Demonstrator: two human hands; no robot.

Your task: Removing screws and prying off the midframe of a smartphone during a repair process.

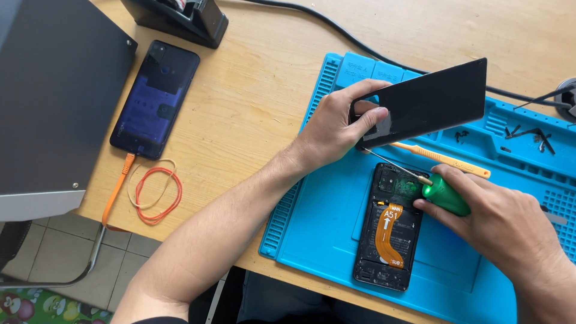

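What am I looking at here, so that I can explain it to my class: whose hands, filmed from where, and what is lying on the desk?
One camera worn on a person's head looks down at their two bare hands. The left hand lifts a black back cover. The right hand holds a green-handled screwdriver, its tip beside the cover. Below lies an opened phone with an orange ribbon cable, on a blue work mat. On the wooden desk lies a second phone on an orange cable.

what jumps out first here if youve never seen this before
The opened phone lying on the bright blue mat, an orange ribbon cable across its insides. Above it, the left hand lifts the black back cover, while the right hand holds a green-handled screwdriver at the phone's top.
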